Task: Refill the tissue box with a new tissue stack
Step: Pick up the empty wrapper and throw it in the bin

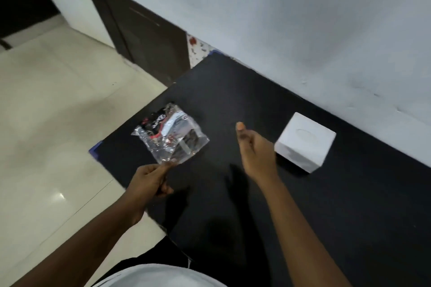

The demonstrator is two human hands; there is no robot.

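- Pinching the near corner of a clear plastic wrapper (171, 134), the left hand (149, 179) has thumb and fingers closed on the film near the desk's left edge.
- This wrapper looks crumpled and flat, with red, black and white print; whether any tissues are inside it cannot be told.
- Across the black desk (233, 91), the wrapper's far end lies over the surface, just inside the left edge.
- Hovering above the middle of the desk, the right hand (255, 147) is loosely curled with the thumb raised, and it holds nothing.
- Just right of that hand, the white tissue box (305, 142) stands upright near the far edge along the wall (279, 18), its oval top opening facing up.
- Hand and box appear close, but whether they touch cannot be told.
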